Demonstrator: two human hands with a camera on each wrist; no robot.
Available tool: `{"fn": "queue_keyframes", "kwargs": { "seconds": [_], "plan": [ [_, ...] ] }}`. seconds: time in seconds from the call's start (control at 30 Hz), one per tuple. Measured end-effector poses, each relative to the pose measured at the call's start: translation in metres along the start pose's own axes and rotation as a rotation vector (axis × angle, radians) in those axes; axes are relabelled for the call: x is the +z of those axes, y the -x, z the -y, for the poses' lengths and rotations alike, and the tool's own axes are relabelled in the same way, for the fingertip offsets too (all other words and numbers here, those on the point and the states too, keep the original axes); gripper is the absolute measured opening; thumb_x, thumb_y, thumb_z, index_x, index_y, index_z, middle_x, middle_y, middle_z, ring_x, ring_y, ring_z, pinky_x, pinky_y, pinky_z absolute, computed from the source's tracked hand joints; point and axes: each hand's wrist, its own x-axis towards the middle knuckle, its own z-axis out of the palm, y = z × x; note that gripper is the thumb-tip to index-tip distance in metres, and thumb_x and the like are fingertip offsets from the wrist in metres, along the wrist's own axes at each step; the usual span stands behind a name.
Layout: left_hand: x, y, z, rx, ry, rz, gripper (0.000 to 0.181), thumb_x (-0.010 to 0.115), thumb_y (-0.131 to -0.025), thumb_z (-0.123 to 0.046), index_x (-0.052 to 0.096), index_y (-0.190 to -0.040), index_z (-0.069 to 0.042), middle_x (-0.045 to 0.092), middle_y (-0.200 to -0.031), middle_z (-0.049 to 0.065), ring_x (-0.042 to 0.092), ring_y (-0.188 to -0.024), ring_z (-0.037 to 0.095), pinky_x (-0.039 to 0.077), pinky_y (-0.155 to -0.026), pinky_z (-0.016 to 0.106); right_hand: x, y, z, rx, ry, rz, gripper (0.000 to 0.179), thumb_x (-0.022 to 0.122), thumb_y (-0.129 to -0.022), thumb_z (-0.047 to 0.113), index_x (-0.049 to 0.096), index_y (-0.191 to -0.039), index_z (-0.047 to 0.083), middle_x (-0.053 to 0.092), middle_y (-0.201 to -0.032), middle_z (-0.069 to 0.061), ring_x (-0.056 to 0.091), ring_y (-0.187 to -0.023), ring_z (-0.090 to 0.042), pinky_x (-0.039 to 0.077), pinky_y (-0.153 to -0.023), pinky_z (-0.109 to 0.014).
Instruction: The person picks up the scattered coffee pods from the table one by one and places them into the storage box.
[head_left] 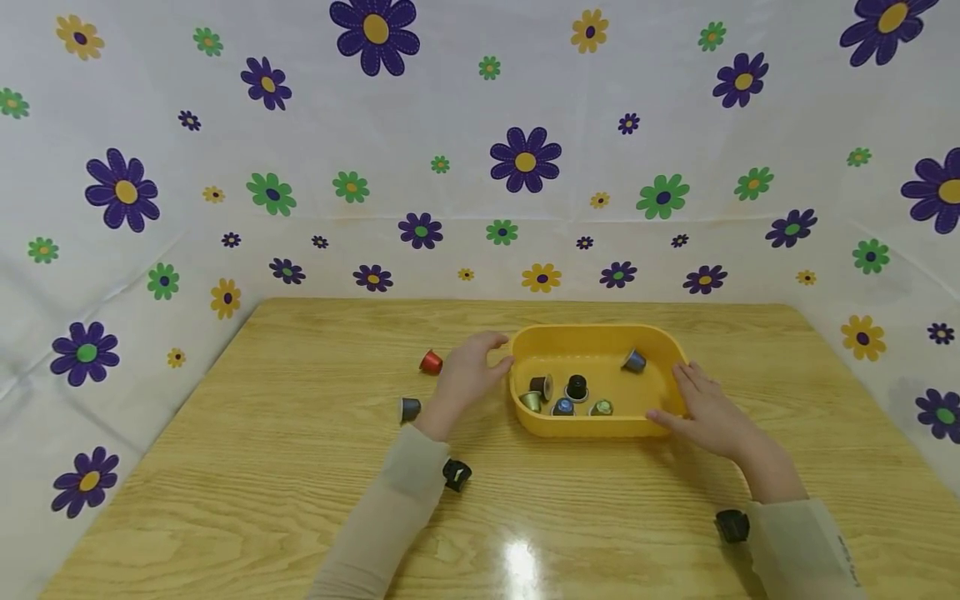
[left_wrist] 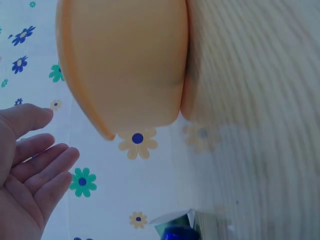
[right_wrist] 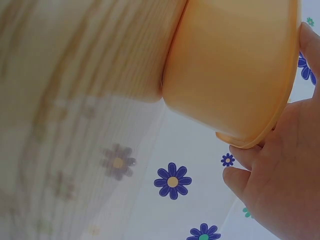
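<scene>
A yellow oblong tub [head_left: 600, 427] stands on the table with several coffee capsules in it, among them a black capsule [head_left: 577, 387] and a blue capsule [head_left: 634, 360]. My right hand [head_left: 712, 417] holds the tub's right end, thumb over the near rim and fingertips at the end rim. Beside the left end is my left hand [head_left: 468, 375], fingers loosely bent; the left wrist view shows it [left_wrist: 35, 175] apart from the tub wall [left_wrist: 125, 65]. Left of that hand lie a red capsule [head_left: 431, 362] and a dark grey capsule [head_left: 409, 409].
The wooden table [head_left: 225, 467] meets a flower-print cloth [head_left: 465, 108] at the back and sides. Black wrist devices [head_left: 456, 475] sit at both cuffs. A shiny blue object [left_wrist: 181, 233] is cut off at the bottom of the left wrist view.
</scene>
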Motion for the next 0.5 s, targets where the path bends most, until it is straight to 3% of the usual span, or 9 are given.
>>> {"fn": "queue_keyframes", "kwargs": {
  "seconds": [0.2, 0.5],
  "plan": [
    [-0.003, 0.005, 0.017, -0.028, -0.017, -0.044, 0.032, 0.054, -0.073, -0.027, 0.054, -0.099, -0.007, 0.054, -0.094, 0.003, 0.049, -0.086, 0.014, 0.039, -0.072, 0.027, 0.0, 0.001, 0.001, 0.0, -0.007, -0.001, 0.085, 0.038, -0.073, 0.053, 0.007, -0.123, -0.008, 0.004, -0.126, -0.025, -0.001, -0.113, -0.036, 0.007, -0.086, -0.05],
    [-0.009, 0.011, 0.041, -0.051, -0.03, -0.048, 0.03, 0.055, -0.073, -0.024, 0.054, -0.096, -0.005, 0.054, -0.092, 0.005, 0.049, -0.083, 0.016, 0.039, -0.071, 0.029, 0.0, 0.0, -0.002, 0.017, -0.008, 0.013, 0.086, 0.037, -0.073, 0.055, 0.005, -0.124, -0.006, 0.001, -0.126, -0.024, -0.003, -0.113, -0.035, 0.006, -0.086, -0.05]
  ]
}}
